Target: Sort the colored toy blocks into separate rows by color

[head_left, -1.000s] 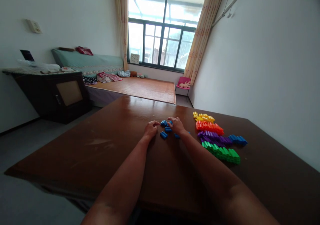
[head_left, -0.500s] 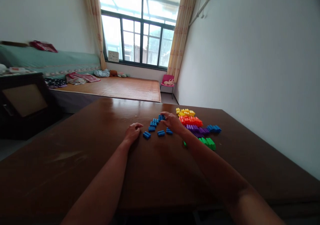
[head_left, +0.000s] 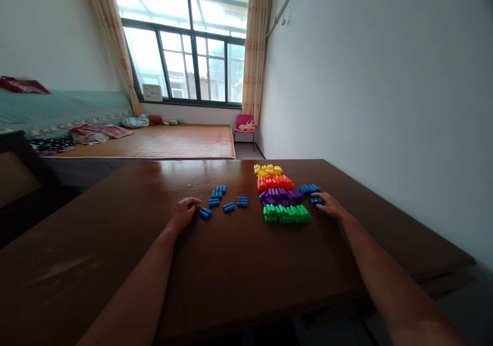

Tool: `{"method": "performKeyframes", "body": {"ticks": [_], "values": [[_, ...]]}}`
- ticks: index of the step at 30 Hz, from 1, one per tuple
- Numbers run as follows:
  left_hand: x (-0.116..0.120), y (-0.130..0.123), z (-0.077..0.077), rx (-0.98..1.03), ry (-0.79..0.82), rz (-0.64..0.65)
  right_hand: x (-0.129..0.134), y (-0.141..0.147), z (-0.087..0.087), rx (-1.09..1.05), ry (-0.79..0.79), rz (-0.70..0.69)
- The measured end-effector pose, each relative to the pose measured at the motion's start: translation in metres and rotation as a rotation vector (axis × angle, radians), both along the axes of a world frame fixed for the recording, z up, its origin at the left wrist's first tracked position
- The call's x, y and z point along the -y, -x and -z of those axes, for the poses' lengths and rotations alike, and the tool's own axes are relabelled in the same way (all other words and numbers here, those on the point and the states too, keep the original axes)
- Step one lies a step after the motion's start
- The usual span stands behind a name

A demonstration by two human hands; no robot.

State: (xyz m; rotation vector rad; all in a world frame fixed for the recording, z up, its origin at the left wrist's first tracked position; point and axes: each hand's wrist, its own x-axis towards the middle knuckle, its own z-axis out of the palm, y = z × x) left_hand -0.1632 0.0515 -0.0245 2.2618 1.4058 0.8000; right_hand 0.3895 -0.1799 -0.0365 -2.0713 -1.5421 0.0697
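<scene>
My right hand point(head_left: 328, 205) is at the right of the coloured rows, its fingers closed on a blue ribbed plastic block point(head_left: 316, 200). Just beyond it lies a small group of blue blocks point(head_left: 309, 189). Resting on the table, my left hand point(head_left: 185, 211) holds nothing, its fingers loosely bent and apart. Its fingertips are close to a loose blue block point(head_left: 205, 213), and several more blue blocks point(head_left: 219, 192) lie scattered to its right. Between my hands are stacked rows of green blocks point(head_left: 287, 214), purple blocks point(head_left: 281, 196), orange blocks point(head_left: 275, 183) and yellow blocks point(head_left: 268, 170).
The blocks stand on a dark brown table point(head_left: 231, 264) with a glossy top. Behind it is a low bed point(head_left: 181, 139) with cloths on it. A pink chair point(head_left: 245, 121) stands below the window, and a white wall point(head_left: 370, 89) runs along the right.
My right hand has moved right, from the loose blue blocks to the blue group beyond the purple row, carrying a blue block. My left hand stays by the loose blocks. The view has turned right.
</scene>
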Motion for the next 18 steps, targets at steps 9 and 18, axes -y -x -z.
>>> {"method": "performKeyframes", "body": {"ticks": [9, 18], "values": [[-0.001, 0.003, 0.003, 0.047, 0.004, 0.032, -0.004, 0.009, 0.016, -0.024, -0.154, 0.09], [0.006, -0.003, 0.003, 0.031, 0.01, -0.019, -0.027, 0.059, -0.024, 0.052, -0.318, 0.213]]}}
